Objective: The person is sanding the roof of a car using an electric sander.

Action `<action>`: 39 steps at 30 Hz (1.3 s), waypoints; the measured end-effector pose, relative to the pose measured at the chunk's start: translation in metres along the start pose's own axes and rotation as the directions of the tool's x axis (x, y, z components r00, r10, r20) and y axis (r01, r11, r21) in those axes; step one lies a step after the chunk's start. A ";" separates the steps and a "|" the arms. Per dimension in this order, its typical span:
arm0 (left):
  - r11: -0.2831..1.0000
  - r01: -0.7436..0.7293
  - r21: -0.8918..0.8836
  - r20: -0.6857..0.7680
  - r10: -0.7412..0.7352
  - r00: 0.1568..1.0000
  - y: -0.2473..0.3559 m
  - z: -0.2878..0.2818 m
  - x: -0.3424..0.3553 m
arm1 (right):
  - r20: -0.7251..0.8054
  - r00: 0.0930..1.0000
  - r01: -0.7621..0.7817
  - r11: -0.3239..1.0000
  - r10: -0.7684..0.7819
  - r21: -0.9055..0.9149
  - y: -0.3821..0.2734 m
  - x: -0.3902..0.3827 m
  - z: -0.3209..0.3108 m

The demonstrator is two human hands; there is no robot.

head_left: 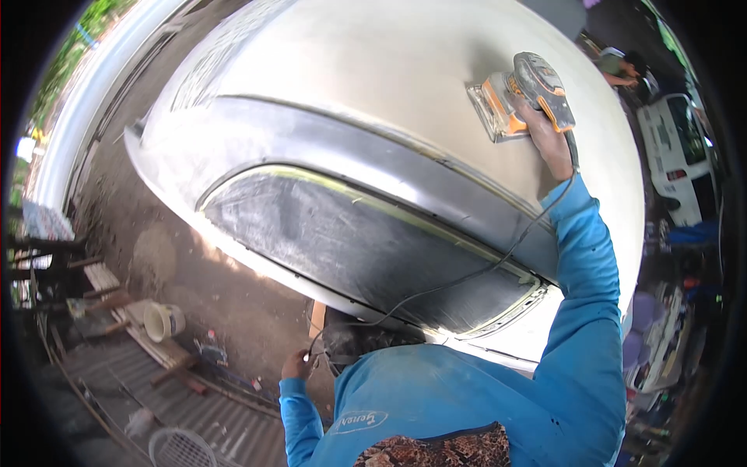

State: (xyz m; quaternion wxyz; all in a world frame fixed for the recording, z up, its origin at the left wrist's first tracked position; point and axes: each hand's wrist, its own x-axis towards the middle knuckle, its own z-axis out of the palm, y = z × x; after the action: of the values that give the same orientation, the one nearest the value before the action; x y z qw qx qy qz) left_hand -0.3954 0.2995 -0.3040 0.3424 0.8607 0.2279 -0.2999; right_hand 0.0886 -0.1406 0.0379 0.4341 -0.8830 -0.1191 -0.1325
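My right hand grips an orange and grey electric sander, its pad resting on the pale, dusty roof of a vehicle. The sander's cord runs down across the metal edge and a dark window bordered by yellowish masking tape. At the lower left, my left hand holds the cord beside the vehicle, fingers closed around it.
At the upper right, another person is beside a white car. Lower left on the ground are planks, a white bucket and corrugated sheeting. Assorted items are piled at the right.
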 end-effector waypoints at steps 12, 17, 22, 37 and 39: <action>0.969 -0.247 0.022 0.156 0.241 0.958 0.053 -0.081 0.085 | -0.611 0.764 -0.315 0.946 0.206 -0.075 0.158 0.095 -0.114; 0.959 -0.281 -0.039 0.178 0.283 0.942 0.090 -0.115 0.086 | -0.499 0.847 -0.298 0.941 0.184 -0.159 0.125 0.170 -0.036; 0.835 -0.497 -0.238 -0.132 0.479 0.868 0.205 -0.217 0.078 | -0.435 0.896 -0.195 0.959 0.090 -0.204 0.086 0.253 0.052; 0.206 -0.967 0.148 -0.548 0.831 0.093 0.493 -0.376 0.183 | -0.105 0.977 0.147 0.939 -0.187 -0.311 0.000 0.362 0.252; 0.186 -0.968 0.170 -0.517 0.853 0.073 0.523 -0.385 0.191 | -0.061 0.974 0.196 0.946 -0.218 -0.260 0.011 0.366 0.238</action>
State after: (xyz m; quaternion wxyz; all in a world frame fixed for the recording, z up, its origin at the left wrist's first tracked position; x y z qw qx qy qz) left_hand 0.1928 0.2687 0.0298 0.4712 0.8075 -0.2535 0.2484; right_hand 0.4659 0.0780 0.0131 0.3069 -0.9068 -0.1739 -0.2308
